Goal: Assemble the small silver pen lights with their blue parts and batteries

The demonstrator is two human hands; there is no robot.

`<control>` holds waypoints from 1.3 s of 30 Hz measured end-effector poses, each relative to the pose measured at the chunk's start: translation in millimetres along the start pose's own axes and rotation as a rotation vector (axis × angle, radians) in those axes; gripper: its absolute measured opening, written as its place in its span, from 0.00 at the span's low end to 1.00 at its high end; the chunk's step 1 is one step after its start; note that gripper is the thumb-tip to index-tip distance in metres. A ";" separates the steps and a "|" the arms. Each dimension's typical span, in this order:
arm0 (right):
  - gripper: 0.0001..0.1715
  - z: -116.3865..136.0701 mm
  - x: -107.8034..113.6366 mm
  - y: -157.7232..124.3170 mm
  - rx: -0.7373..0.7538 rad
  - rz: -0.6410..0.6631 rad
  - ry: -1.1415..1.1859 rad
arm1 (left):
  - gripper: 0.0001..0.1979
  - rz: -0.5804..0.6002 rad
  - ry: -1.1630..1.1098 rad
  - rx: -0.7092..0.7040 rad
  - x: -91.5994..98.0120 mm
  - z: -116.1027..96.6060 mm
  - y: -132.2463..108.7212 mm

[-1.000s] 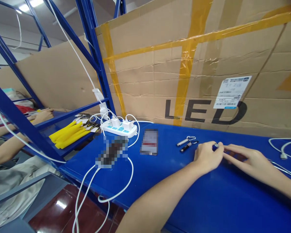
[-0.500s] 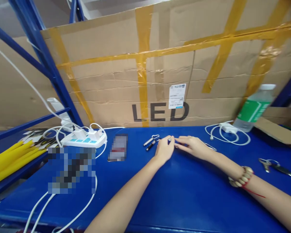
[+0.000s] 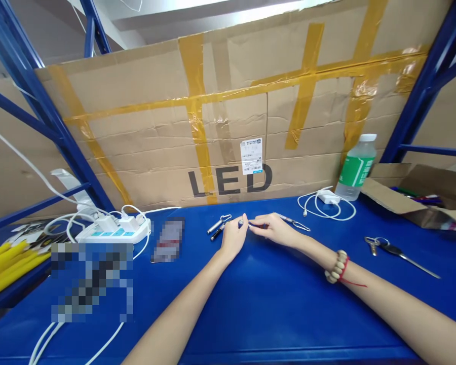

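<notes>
My left hand (image 3: 234, 237) is closed around a small metal-ended cylinder (image 3: 240, 222), mostly hidden by the fingers. Close to its right, my right hand (image 3: 275, 229) pinches thumb and fingers together beside that end; what they hold is too small to make out. A silver cylinder with a clip loop (image 3: 214, 227) lies left of my left hand, beside a black cylinder (image 3: 217, 232) partly covered by that hand. Just behind my right hand rests another silver piece with a wire loop (image 3: 301, 225).
A blurred phone (image 3: 169, 241), a white power strip (image 3: 114, 234) and cables are on the left. On the right stand a green-labelled bottle (image 3: 356, 171) and an opened carton (image 3: 421, 203), with a white charger (image 3: 329, 197) and keys (image 3: 393, 248). A large cardboard box (image 3: 155, 152) stands behind.
The camera view has shifted, so the scene sits further left and more shows on the right. Both hands stay close together in nearly the same pose.
</notes>
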State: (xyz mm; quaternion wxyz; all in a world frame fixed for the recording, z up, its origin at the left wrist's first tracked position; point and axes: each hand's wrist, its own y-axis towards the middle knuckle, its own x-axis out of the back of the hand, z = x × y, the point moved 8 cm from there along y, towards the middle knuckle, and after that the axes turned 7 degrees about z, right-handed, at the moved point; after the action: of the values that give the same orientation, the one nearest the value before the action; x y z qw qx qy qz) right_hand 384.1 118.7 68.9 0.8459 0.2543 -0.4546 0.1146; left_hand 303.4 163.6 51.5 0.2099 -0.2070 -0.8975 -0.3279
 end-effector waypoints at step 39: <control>0.18 -23.0 44.5 -11.8 -0.133 -0.288 -0.016 | 0.10 0.220 0.045 0.031 -16.4 -20.6 -9.4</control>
State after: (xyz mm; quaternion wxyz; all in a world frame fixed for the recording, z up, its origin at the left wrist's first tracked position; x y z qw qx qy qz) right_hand 430.3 119.4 91.4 0.8650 0.2610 -0.4267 -0.0404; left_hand 317.1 139.3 52.7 0.2681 -0.2933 -0.8695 -0.2934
